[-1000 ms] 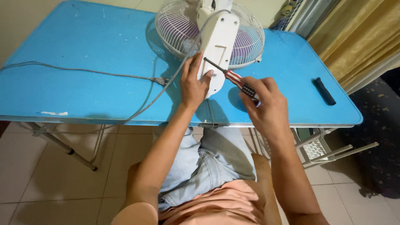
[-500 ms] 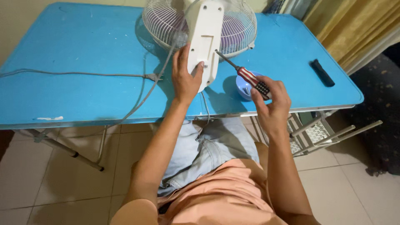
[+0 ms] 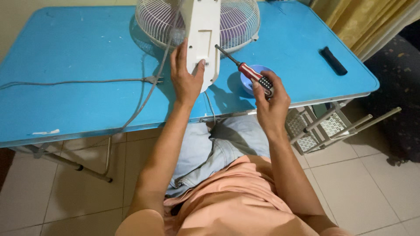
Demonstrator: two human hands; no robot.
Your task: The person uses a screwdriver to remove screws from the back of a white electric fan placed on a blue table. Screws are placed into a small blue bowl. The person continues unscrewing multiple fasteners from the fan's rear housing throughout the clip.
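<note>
On the blue table [image 3: 78, 105], the white fan base [image 3: 202, 37] is gripped by the left hand [image 3: 186, 78]. A red-handled screwdriver [image 3: 245, 70] is clenched in the right hand [image 3: 271, 102], its tip now raised to the base's edge. A blue bowl [image 3: 250, 81] is half hidden; the fan cage [image 3: 240, 22] is cut off above.

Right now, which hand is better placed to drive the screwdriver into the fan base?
The right hand: it already grips the screwdriver, whose tip touches the white fan base. The left hand steadies that base.
</note>
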